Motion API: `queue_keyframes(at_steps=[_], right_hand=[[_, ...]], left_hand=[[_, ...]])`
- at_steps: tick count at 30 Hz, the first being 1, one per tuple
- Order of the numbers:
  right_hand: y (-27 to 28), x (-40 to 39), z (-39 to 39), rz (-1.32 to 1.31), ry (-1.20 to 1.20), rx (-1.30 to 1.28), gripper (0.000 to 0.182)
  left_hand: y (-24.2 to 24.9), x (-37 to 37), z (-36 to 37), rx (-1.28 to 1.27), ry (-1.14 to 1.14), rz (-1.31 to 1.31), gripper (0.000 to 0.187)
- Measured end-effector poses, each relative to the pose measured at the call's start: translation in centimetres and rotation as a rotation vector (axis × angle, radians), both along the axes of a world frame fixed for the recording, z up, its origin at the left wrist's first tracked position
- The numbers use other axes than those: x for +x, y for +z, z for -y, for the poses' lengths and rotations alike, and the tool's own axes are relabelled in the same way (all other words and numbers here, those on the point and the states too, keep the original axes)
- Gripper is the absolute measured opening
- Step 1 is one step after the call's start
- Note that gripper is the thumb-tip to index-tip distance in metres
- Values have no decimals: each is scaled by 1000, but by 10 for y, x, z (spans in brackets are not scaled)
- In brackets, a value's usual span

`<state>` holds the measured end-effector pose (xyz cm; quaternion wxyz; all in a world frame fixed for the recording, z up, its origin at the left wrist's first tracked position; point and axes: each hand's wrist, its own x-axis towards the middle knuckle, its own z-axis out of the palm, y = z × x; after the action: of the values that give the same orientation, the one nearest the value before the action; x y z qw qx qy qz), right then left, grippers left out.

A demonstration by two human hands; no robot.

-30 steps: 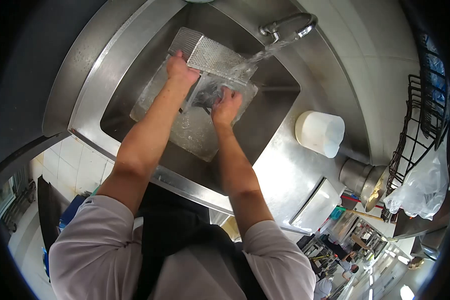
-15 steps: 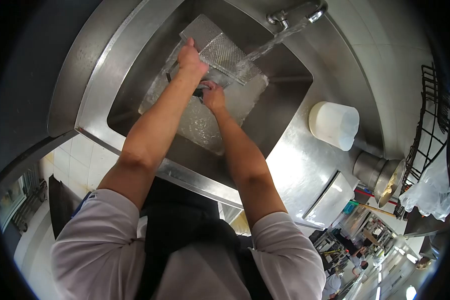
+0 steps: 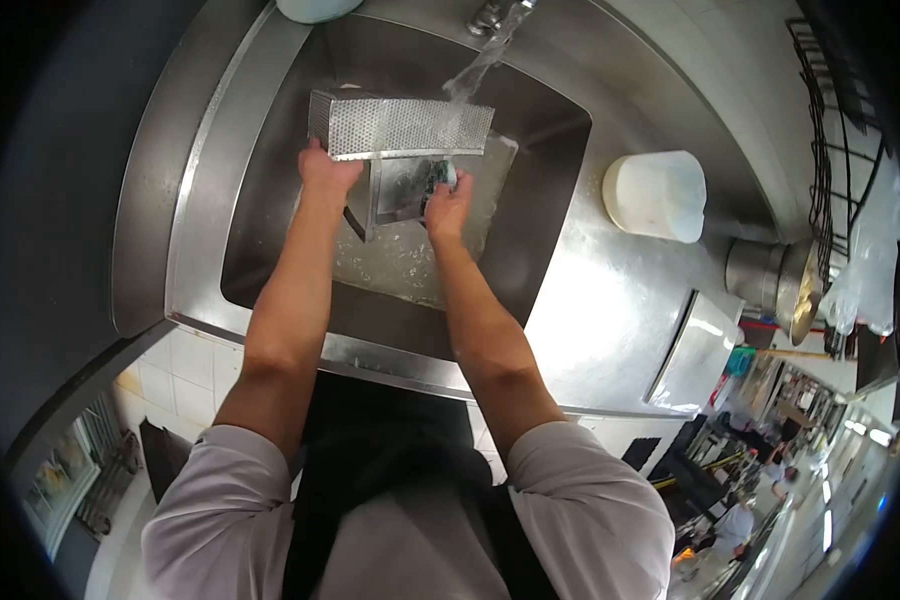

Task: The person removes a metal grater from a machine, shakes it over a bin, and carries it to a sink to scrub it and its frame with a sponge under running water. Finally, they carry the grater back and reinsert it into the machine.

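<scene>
My left hand (image 3: 328,172) grips the lower left edge of a perforated metal basket (image 3: 405,126), which is held tilted over the sink (image 3: 245,225). My right hand (image 3: 448,208) is closed on a small dark green and white pad (image 3: 440,178), which looks like a scouring pad. The pad is up against a smooth metal panel (image 3: 400,185) below the perforated side. A dark curved strip (image 3: 355,222) sticks out under the panel. Running water (image 3: 488,62) from the tap (image 3: 490,18) falls behind and onto the basket's right part. Cloudy water (image 3: 390,270) lies in the sink bottom.
On the steel counter (image 3: 590,330) to the right stand a white plastic container (image 3: 658,196) and a metal pot (image 3: 760,275). A flat metal sheet (image 3: 692,350) lies nearer. A wire rack (image 3: 820,150) hangs at right. Other people work far off at lower right.
The basket has turned more level and its perforated side faces me. My left hand has moved left and down to its lower edge. My right hand has shifted slightly right.
</scene>
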<state>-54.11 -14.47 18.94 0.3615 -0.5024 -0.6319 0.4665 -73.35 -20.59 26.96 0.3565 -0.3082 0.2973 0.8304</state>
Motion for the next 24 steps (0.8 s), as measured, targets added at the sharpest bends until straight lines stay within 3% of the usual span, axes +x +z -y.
queue_keyframes(at_steps=[4, 6, 7, 10, 13, 15, 18, 21, 23, 24], right_hand=[[3, 26, -25, -306, -348, -440, 27], [10, 44, -39, -356, -522, -372, 27], [11, 50, -47, -351, -488, -297, 27], [20, 36, -55, 106, -281, 153, 29], [10, -13, -35, 39, -16, 248, 30], [41, -35, -8, -12, 206, 504, 34], [88, -58, 14, 25, 320, 547, 30], [61, -29, -24, 100, 420, 665, 33], [33, -4, -34, 220, 321, 526, 33], [27, -1, -36, 276, 277, 460, 32]], left_hand=[[-20, 0, 14, 128, -43, 41, 46], [-13, 0, 17, 127, -69, 39, 45], [-5, 2, 15, 95, -83, 33, 44], [10, 15, 10, 11, -107, 28, 43], [-7, 18, -6, 61, -121, -15, 43], [-18, 17, -19, 29, -91, -11, 44], [-19, 16, -34, -59, -121, -15, 45], [-13, 7, -33, -74, -118, -1, 45], [31, 17, -28, -36, -120, -20, 45], [30, 18, -31, -37, -104, -45, 45]])
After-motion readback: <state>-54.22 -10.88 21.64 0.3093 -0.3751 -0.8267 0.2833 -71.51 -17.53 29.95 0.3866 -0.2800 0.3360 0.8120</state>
